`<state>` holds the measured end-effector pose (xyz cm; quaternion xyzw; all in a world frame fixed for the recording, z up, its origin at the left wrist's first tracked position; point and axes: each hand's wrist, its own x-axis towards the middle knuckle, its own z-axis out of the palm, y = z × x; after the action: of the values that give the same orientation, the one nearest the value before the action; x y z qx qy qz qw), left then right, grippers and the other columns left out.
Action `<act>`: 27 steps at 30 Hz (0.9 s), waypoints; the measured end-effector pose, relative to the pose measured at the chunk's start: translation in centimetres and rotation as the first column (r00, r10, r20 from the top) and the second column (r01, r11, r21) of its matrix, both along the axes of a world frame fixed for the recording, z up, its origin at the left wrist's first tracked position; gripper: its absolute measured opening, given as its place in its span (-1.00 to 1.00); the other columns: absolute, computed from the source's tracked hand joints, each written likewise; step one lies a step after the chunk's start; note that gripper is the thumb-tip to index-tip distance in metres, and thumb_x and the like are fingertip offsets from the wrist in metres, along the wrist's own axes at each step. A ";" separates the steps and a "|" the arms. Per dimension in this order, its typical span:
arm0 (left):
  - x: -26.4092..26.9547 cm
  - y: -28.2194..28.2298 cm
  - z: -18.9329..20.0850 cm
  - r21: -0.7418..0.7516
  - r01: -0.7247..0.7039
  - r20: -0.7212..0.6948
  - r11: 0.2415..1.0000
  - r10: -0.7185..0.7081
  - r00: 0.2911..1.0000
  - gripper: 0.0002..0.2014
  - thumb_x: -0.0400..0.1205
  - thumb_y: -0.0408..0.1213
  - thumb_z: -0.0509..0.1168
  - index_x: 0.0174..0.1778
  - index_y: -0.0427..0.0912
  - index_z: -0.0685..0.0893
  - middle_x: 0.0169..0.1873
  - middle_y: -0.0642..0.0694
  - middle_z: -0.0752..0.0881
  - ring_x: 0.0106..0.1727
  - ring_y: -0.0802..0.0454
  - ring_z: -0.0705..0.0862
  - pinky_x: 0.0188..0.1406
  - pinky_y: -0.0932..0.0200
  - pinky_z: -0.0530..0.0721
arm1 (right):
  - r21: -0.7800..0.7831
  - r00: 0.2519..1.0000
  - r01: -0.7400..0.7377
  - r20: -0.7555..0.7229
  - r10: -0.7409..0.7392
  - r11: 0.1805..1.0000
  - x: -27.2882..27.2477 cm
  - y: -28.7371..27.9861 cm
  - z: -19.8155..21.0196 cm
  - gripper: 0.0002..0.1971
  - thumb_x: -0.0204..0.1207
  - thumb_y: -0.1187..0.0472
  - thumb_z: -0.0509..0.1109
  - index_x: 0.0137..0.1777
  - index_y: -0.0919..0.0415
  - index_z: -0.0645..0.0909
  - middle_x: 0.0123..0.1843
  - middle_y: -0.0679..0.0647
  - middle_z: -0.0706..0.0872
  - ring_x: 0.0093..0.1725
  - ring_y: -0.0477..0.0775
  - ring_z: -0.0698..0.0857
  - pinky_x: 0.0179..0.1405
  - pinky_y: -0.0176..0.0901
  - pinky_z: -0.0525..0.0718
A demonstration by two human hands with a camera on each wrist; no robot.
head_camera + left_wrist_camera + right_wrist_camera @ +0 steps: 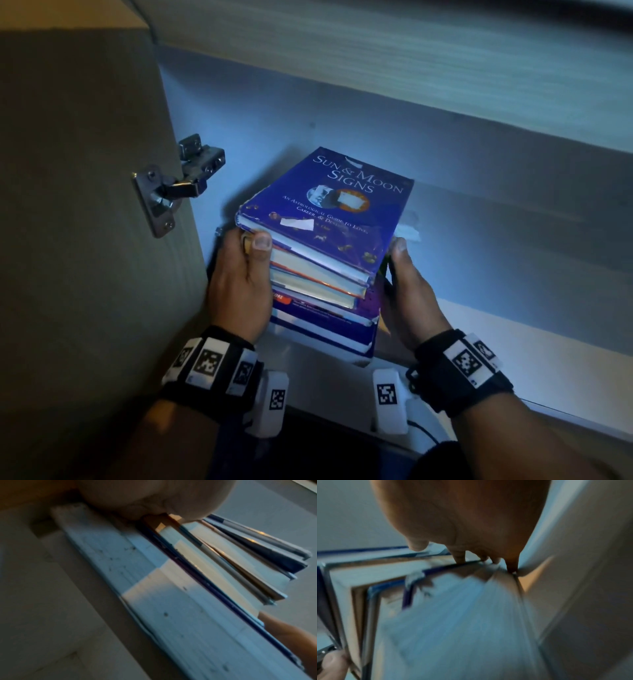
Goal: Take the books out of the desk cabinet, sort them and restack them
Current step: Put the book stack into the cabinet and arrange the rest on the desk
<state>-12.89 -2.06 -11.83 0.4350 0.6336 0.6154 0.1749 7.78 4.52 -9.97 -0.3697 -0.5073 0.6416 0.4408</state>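
A stack of several books (322,291) stands inside the desk cabinet, its members slightly askew. On top lies a blue book titled "Sun & Moon Signs" (339,205). My left hand (245,263) grips the stack's left side, thumb pressed against the page edges. My right hand (402,270) holds the right side, thumb near the top book's corner. The left wrist view shows the books' page edges (171,601) fanned out under my palm. In the blurred right wrist view my fingers (459,557) reach over the stack's edge (453,615).
The open cabinet door (85,222) stands close on the left with a metal hinge (178,185). The desk's underside (411,61) runs above. The white cabinet floor (513,349) stretches to the right of the stack, and the back wall (445,144) lies behind it.
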 end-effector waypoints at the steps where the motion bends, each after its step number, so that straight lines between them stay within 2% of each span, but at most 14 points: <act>1: 0.0 -0.2 0.2 0.000 0.010 -0.008 1.000 -0.010 1.000 -0.46 0.58 0.48 -0.02 0.25 0.19 0.47 0.13 0.12 0.69 0.14 0.07 0.70 0.18 -0.20 0.69 | 0.077 1.000 -0.012 0.020 0.011 0.997 0.3 -0.2 0.3 -0.49 0.83 -0.12 0.07 0.58 0.22 0.45 0.47 0.15 0.72 0.46 0.14 0.70 0.47 0.11 0.67; 2: 0.1 -0.5 0.4 0.007 0.019 -0.022 1.000 -0.019 1.000 -0.50 0.60 0.41 0.04 0.31 0.19 0.47 0.14 0.20 0.69 0.15 0.19 0.69 0.20 -0.13 0.69 | 0.142 0.999 -0.019 0.044 0.013 0.990 0.6 -0.4 0.3 -0.55 0.87 0.00 0.04 0.58 0.25 0.44 0.45 0.12 0.73 0.44 0.06 0.72 0.39 -0.05 0.72; 3: 0.2 -0.7 0.5 0.019 0.032 -0.038 0.999 -0.031 0.999 -0.52 0.61 0.32 0.13 0.38 0.20 0.45 0.16 0.24 0.69 0.18 0.27 0.68 0.23 -0.08 0.68 | 0.192 0.997 -0.028 0.071 0.015 0.981 0.8 -0.6 0.1 -0.58 0.88 0.07 0.07 0.62 0.24 0.41 0.48 0.12 0.71 0.44 0.04 0.71 0.37 -0.08 0.72; 4: 0.4 -1.0 0.7 0.033 0.045 -0.048 0.998 -0.043 0.998 -0.51 0.60 0.22 0.21 0.44 0.19 0.43 0.20 0.26 0.69 0.21 0.30 0.67 0.26 -0.05 0.68 | 0.230 0.995 -0.049 0.101 0.026 0.972 1.2 -1.0 -0.2 -0.55 0.84 0.09 0.13 0.67 0.21 0.36 0.53 0.13 0.66 0.49 0.05 0.68 0.41 -0.03 0.71; 6: 0.7 -1.5 1.0 0.059 0.067 -0.048 0.996 -0.065 0.997 -0.45 0.57 0.04 0.36 0.50 0.24 0.40 0.27 0.24 0.68 0.27 0.26 0.67 0.29 -0.04 0.69 | 0.266 0.983 -0.138 0.152 0.100 0.954 1.7 -1.6 -0.7 -0.36 0.70 0.13 0.29 0.76 0.10 0.23 0.63 0.09 0.55 0.57 0.10 0.61 0.45 0.08 0.67; 9: 0.6 -1.8 0.7 0.077 0.126 -0.015 0.989 -0.125 0.992 -0.35 0.55 -0.14 0.42 0.49 0.40 0.33 0.31 0.22 0.66 0.29 0.21 0.68 0.27 -0.11 0.72 | 0.281 0.937 -0.296 0.269 0.222 0.913 2.2 -1.6 -0.5 -0.05 0.51 0.36 0.50 0.80 -0.01 0.08 0.67 -0.03 0.48 0.61 -0.02 0.55 0.43 -0.06 0.66; 11: 0.3 -1.7 0.2 0.060 0.135 -0.038 0.989 -0.133 0.990 -0.30 0.55 -0.14 0.41 0.58 0.30 0.29 0.40 0.17 0.60 0.39 0.15 0.63 0.37 -0.18 0.65 | 0.306 0.910 -0.308 0.371 0.185 0.901 1.8 -1.5 -0.6 0.05 0.44 0.25 0.65 0.79 -0.13 0.07 0.71 -0.04 0.41 0.65 -0.04 0.49 0.53 0.07 0.61; 14: -0.1 -1.0 -0.4 0.015 0.128 -0.073 0.992 -0.127 0.989 -0.22 0.57 -0.11 0.41 0.66 0.26 0.17 0.54 0.14 0.49 0.54 0.11 0.50 0.52 -0.16 0.51 | 0.336 0.904 -0.228 0.421 0.071 0.914 1.2 -1.5 -1.1 0.02 0.40 0.02 0.66 0.76 -0.23 0.12 0.67 -0.07 0.46 0.62 0.05 0.52 0.52 0.28 0.61; 17: -0.2 -0.8 -0.5 0.015 0.085 -0.121 0.996 -0.082 0.989 -0.20 0.55 -0.05 0.39 0.65 0.40 0.12 0.55 0.11 0.46 0.56 0.00 0.46 0.52 -0.21 0.50 | 0.348 0.906 -0.219 0.419 0.058 0.912 1.2 -1.9 -1.1 -0.01 0.43 0.03 0.63 0.75 -0.28 0.11 0.67 -0.11 0.46 0.61 0.05 0.54 0.50 0.31 0.63; 20: -0.1 -0.8 -0.4 0.028 0.083 -0.123 0.996 -0.079 0.989 -0.24 0.54 -0.04 0.37 0.54 0.58 0.11 0.48 0.20 0.48 0.50 -0.02 0.50 0.43 -0.23 0.57 | 0.375 0.889 -0.238 0.456 0.045 0.896 1.2 -2.2 -0.8 -0.04 0.46 -0.03 0.58 0.74 -0.37 0.06 0.70 -0.14 0.42 0.64 0.06 0.49 0.54 0.30 0.58; 23: 0.1 -1.1 -0.7 0.048 0.074 -0.087 0.996 -0.069 0.994 -0.16 0.53 -0.03 0.38 0.66 0.43 0.08 0.55 0.21 0.42 0.55 0.00 0.47 0.47 -0.26 0.54 | 0.426 0.874 -0.245 0.486 0.008 0.871 1.3 -2.9 -0.8 -0.08 0.52 0.01 0.56 0.74 -0.36 0.07 0.69 -0.17 0.43 0.64 0.00 0.49 0.57 0.28 0.56; 24: 0.2 -1.4 -0.8 0.077 0.098 -0.027 0.992 -0.096 0.995 -0.13 0.52 -0.06 0.39 0.68 0.37 0.07 0.58 0.17 0.42 0.57 0.03 0.47 0.48 -0.26 0.54 | 0.441 0.874 -0.254 0.486 0.009 0.861 1.6 -3.1 -0.8 -0.09 0.55 0.08 0.57 0.74 -0.36 0.09 0.67 -0.19 0.47 0.62 -0.04 0.51 0.55 0.23 0.59; 25: 0.2 -1.6 -0.9 0.118 0.130 0.061 0.985 -0.138 0.989 -0.12 0.52 -0.13 0.39 0.70 0.33 0.06 0.59 0.16 0.42 0.56 0.06 0.49 0.48 -0.25 0.54 | 0.449 0.882 -0.264 0.470 0.025 0.854 1.8 -3.3 -0.5 -0.10 0.57 0.15 0.57 0.73 -0.37 0.11 0.63 -0.23 0.52 0.60 -0.12 0.53 0.54 0.08 0.61; 27: -0.2 -2.0 -0.5 0.197 0.188 0.227 0.962 -0.231 0.946 -0.13 0.54 -0.26 0.35 0.71 0.30 0.08 0.58 0.15 0.46 0.53 0.07 0.54 0.47 -0.25 0.54 | 0.417 0.927 -0.224 0.371 0.060 0.881 2.4 -3.4 0.2 -0.14 0.58 0.21 0.56 0.68 -0.38 0.16 0.52 -0.40 0.59 0.52 -0.37 0.55 0.37 -0.36 0.65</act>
<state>-13.10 -4.07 -12.31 0.4333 0.5009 0.6954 0.2788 10.23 1.10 -9.79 -0.3257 -0.7381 0.4615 0.3689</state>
